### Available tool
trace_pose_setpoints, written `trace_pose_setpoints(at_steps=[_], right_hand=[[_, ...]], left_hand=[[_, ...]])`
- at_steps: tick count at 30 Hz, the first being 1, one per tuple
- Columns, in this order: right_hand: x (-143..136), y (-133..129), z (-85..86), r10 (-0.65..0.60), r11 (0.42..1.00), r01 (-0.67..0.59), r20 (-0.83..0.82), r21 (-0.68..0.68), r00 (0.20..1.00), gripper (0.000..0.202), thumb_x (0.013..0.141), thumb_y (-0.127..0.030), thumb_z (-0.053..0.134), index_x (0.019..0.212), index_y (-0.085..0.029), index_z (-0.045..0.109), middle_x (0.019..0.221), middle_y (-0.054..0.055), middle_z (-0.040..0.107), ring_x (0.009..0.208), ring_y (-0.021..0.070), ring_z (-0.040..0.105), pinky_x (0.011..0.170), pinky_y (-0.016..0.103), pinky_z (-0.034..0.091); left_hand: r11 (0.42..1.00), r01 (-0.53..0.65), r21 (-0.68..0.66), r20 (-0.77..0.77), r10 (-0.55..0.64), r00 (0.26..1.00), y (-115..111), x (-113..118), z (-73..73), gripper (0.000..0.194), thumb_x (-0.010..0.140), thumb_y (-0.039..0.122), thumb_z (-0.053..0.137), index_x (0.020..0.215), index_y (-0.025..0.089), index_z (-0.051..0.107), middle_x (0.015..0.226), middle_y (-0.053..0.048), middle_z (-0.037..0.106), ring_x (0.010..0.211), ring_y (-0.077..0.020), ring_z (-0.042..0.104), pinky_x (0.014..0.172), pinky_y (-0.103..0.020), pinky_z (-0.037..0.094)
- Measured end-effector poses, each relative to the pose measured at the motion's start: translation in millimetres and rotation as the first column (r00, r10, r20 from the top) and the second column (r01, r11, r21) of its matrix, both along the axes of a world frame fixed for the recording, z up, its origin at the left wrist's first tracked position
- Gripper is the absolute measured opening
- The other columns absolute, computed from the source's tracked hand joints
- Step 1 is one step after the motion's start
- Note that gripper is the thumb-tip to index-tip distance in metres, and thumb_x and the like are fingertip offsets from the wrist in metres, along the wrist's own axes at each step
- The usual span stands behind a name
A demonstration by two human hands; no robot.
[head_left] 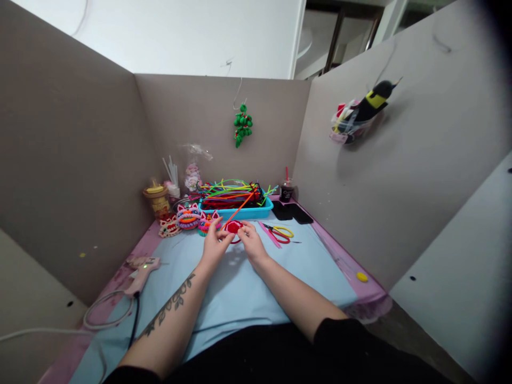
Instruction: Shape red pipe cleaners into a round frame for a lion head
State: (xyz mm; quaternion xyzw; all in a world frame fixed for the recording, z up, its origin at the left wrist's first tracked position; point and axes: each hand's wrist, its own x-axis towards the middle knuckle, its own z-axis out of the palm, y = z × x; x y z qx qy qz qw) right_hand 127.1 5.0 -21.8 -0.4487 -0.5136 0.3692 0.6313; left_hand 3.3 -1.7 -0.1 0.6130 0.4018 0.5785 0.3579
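Note:
Between both hands, above the blue cloth [216,290], is a red pipe-cleaner piece [233,227] with a pale edge and a loop below it. My left hand [215,241] pinches its left side, and an orange pipe cleaner [240,209] slants up from there; whether that hand also grips it I cannot tell. My right hand [252,240] has thumb and fingers closed on the right side. Beyond the left hand sit several fuzzy pipe-cleaner animal heads [189,216]. Right of the right hand lie scissors [282,233] with red and yellow handles, beside a pink strip [270,235].
A blue tray [248,213] heaped with coloured pipe cleaners stands at the back. Two black phones [300,213] and a dark drink cup [286,191] are right of it. At left lie a glue gun [143,274] with its cord and a yellow-lidded cup [157,200]. Grey panels enclose the table.

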Motion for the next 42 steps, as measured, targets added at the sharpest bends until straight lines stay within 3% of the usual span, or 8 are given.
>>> trace_pose_setpoints(at_steps=[6,9,13,19,25,31,37,42], right_hand=[[3,0,-0.1,0.006,0.999,-0.009,0.066,0.047,0.998,0.023,0.077,-0.039,0.055,0.069,-0.019,0.062,0.121,0.009,0.051,0.114,0.0220,0.048,0.100,0.037,0.033],[4,-4,2.7,-0.103,0.984,0.079,0.154,0.158,0.983,0.018,0.078,-0.036,0.056,0.078,-0.020,0.065,0.116,0.009,0.052,0.114,0.0217,0.047,0.100,0.037,0.033],[5,-14,9.5,-0.293,0.923,0.198,0.271,0.331,0.917,0.012,0.077,-0.029,0.059,0.080,-0.022,0.068,0.110,0.008,0.054,0.110,0.0217,0.048,0.097,0.038,0.035],[6,-17,11.6,-0.393,0.862,0.208,0.351,0.462,0.850,0.012,0.078,-0.025,0.060,0.078,-0.026,0.072,0.111,0.006,0.060,0.107,0.0226,0.048,0.096,0.042,0.036],[6,-14,10.2,-0.380,0.879,0.212,0.361,0.426,0.851,0.011,0.076,-0.024,0.061,0.078,-0.025,0.072,0.113,0.006,0.061,0.109,0.0235,0.047,0.100,0.045,0.031],[7,-13,10.4,-0.233,0.951,0.156,0.290,0.266,0.928,0.011,0.074,-0.029,0.063,0.079,-0.025,0.072,0.119,0.005,0.057,0.115,0.0238,0.046,0.102,0.042,0.031],[9,-7,6.3,-0.140,0.981,0.108,0.199,0.162,0.970,0.013,0.070,-0.034,0.065,0.074,-0.023,0.070,0.125,0.007,0.052,0.119,0.0242,0.044,0.103,0.040,0.030],[10,-8,9.6,-0.120,0.982,0.089,0.193,0.164,0.974,0.012,0.071,-0.032,0.063,0.069,-0.021,0.066,0.126,0.007,0.049,0.119,0.0239,0.043,0.103,0.039,0.029]], left_hand=[[0.995,0.051,-0.091,0.191,-0.033,0.981,2,1,-3.4,0.060,0.067,0.029,0.069,0.119,0.018,0.040,0.064,0.002,0.062,0.060,-0.0114,0.059,0.061,-0.023,0.043],[0.994,0.018,-0.110,0.244,0.009,0.970,4,0,-4.4,0.059,0.065,0.029,0.070,0.116,0.019,0.042,0.067,0.002,0.063,0.062,-0.0117,0.061,0.064,-0.024,0.043],[0.994,0.001,-0.107,0.266,0.028,0.964,4,0,-5.2,0.058,0.066,0.030,0.070,0.115,0.019,0.043,0.067,0.002,0.063,0.062,-0.0116,0.060,0.063,-0.023,0.043],[0.998,-0.008,-0.069,0.268,0.026,0.963,2,2,-5.2,0.054,0.067,0.031,0.069,0.113,0.019,0.043,0.067,0.002,0.062,0.062,-0.0114,0.060,0.062,-0.023,0.044],[0.998,-0.016,-0.058,0.227,0.029,0.974,-1,4,-2.3,0.053,0.068,0.029,0.068,0.113,0.018,0.044,0.067,0.002,0.062,0.063,-0.0115,0.059,0.063,-0.024,0.045],[0.999,-0.009,-0.042,0.204,0.017,0.979,-2,4,-0.3,0.052,0.068,0.029,0.067,0.113,0.019,0.043,0.066,0.002,0.062,0.062,-0.0112,0.059,0.063,-0.023,0.045],[1.000,-0.012,-0.006,0.130,0.013,0.991,-3,5,-1.2,0.050,0.069,0.029,0.067,0.112,0.018,0.044,0.066,0.003,0.061,0.049,-0.0072,0.050,0.050,-0.019,0.038],[0.999,-0.021,0.029,0.094,0.018,0.995,-3,5,-2.7,0.048,0.070,0.029,0.065,0.112,0.019,0.043,0.065,0.003,0.061,0.046,-0.0062,0.045,0.048,-0.018,0.035]])
